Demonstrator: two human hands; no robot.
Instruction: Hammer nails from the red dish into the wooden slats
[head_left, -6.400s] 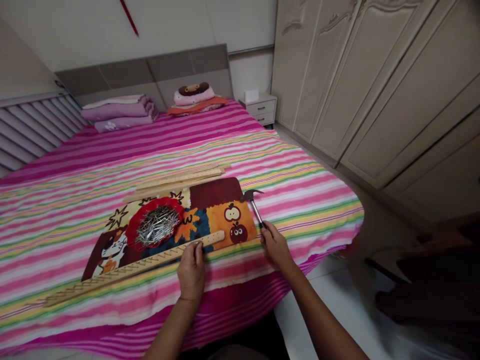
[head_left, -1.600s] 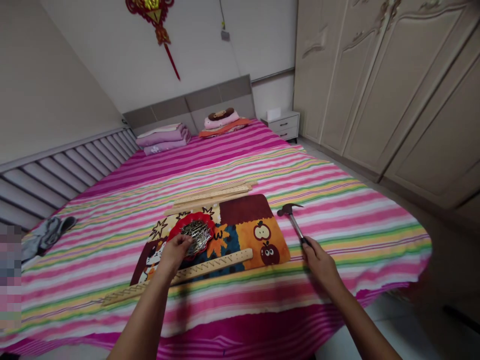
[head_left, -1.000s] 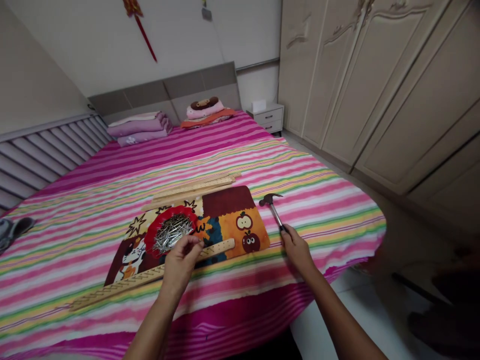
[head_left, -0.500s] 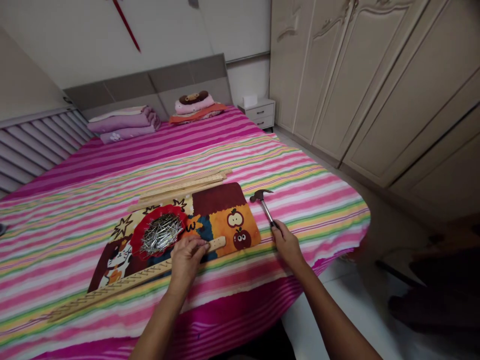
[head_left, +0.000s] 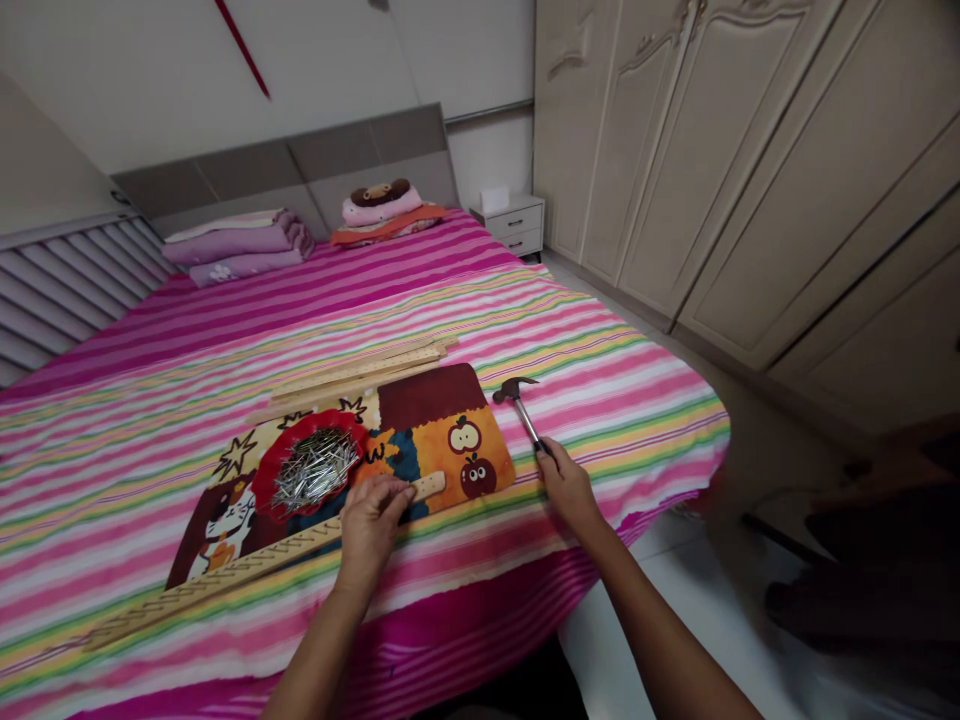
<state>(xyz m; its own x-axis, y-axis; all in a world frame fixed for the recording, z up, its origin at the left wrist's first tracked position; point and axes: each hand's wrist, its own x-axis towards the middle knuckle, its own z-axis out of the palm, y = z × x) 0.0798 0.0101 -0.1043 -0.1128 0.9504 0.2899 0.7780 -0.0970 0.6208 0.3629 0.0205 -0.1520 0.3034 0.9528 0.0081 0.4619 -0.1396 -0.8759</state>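
My right hand is closed round the dark grip of a claw hammer, whose head lies over the striped cover just right of the mat. My left hand is in a pinch at a long perforated wooden strip. Whatever sits between those fingertips is too small to make out. Several nails stand in the strip left of this hand, while its right end shows bare holes. Behind my left hand, a red scalloped bowl holds a heap of loose silver nails.
Under the bowl and strip lies a patterned mat on the bed. More wooden strips lie along its far edge. Folded bedding rests near the headboard. A nightstand and a wardrobe stand beyond the bed.
The view has shifted slightly, so everything sits a little further left. Both hands keep almost the same places, the left at the strip and the right on the hammer.
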